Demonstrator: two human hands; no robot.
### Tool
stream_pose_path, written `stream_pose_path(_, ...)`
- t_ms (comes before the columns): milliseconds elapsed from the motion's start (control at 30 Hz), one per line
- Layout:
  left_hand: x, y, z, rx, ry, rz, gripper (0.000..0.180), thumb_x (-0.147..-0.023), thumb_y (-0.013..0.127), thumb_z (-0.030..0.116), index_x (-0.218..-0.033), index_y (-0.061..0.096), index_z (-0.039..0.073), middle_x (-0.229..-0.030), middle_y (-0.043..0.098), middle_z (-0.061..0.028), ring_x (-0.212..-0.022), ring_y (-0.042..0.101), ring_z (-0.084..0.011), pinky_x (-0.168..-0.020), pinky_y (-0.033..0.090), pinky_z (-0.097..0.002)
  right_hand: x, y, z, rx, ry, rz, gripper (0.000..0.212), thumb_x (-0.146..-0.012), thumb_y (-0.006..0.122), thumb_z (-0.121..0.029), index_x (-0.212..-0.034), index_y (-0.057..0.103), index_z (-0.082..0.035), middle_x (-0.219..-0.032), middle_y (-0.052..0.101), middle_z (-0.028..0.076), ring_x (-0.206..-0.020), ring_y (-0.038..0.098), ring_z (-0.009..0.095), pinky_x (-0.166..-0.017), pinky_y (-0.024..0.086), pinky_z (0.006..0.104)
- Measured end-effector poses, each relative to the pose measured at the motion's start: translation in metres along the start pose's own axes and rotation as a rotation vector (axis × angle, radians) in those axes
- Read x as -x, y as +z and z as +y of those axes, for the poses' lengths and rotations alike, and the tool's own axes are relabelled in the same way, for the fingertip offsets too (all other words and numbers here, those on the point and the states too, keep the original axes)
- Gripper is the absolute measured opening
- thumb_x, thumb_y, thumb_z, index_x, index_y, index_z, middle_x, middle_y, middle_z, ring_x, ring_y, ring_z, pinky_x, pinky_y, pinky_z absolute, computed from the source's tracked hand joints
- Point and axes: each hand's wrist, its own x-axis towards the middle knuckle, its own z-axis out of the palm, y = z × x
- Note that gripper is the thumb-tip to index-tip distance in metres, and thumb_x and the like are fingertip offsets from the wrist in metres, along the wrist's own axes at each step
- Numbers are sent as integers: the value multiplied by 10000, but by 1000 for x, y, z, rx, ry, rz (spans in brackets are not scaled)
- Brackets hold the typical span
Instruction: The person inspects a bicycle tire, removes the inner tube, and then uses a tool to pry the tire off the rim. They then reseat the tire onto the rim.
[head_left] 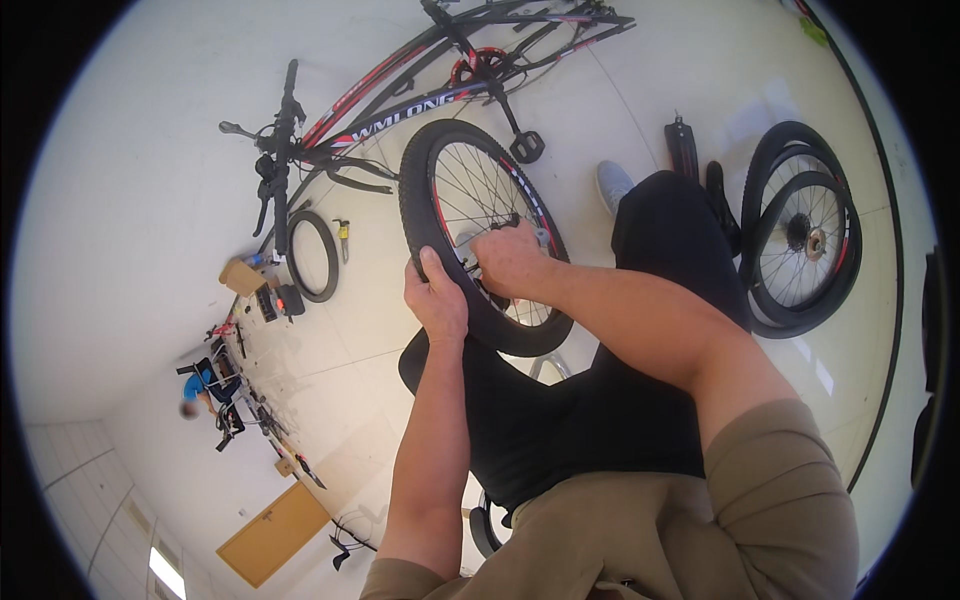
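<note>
A bicycle wheel [415, 205] with a black knobbly tyre and a red-marked rim stands tilted in front of me, its lower part by my legs. My left hand [437, 300] grips the tyre on its near left side, thumb on the tread. Reaching across the spokes, my right hand [508, 262] is closed at the hub in the middle of the wheel. Bits of silvery metal show beside its fingers, but what they hold is mostly hidden.
Beyond the wheel lies a black and red bicycle frame [400, 112] with handlebars [285, 160] and a pedal [527, 147]. Another wheel with loose tyres [765, 325] lies right. A bare tyre [330, 255], a yellow-handled tool [344, 230] and a cardboard box [240, 277] are left. Another person [200, 385] is far left.
</note>
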Motion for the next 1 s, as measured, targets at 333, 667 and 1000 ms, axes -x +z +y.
stream_pose_path(333,7,-3,-4,98,-25,-46,401,-939,677,251,-1184,599,-57,-1005,676,-99,-892,621,-165,-820,502,-319,-1,9,-1,-62,61,-56,284,-793,667,-186,-1042,701,-54,-1057,715,129,-989,698,322,-849,442,485)
stream_pose_path(667,31,9,4,116,-61,70,487,-910,696,148,-1310,534,-78,-1110,674,-147,-972,642,-209,-878,506,-332,0,5,4,-10,50,30,286,-796,670,-177,-1054,696,-58,-1084,710,117,-991,698,311,-847,443,490)
stream_pose_path(1000,30,5,3,277,-39,48,322,-970,628,118,-1242,596,-51,-1039,676,-85,-857,627,-150,-761,517,-286,1,-8,-4,-124,126,-84,274,-787,677,-166,-1040,716,-66,-1081,717,131,-1035,691,314,-880,451,475)
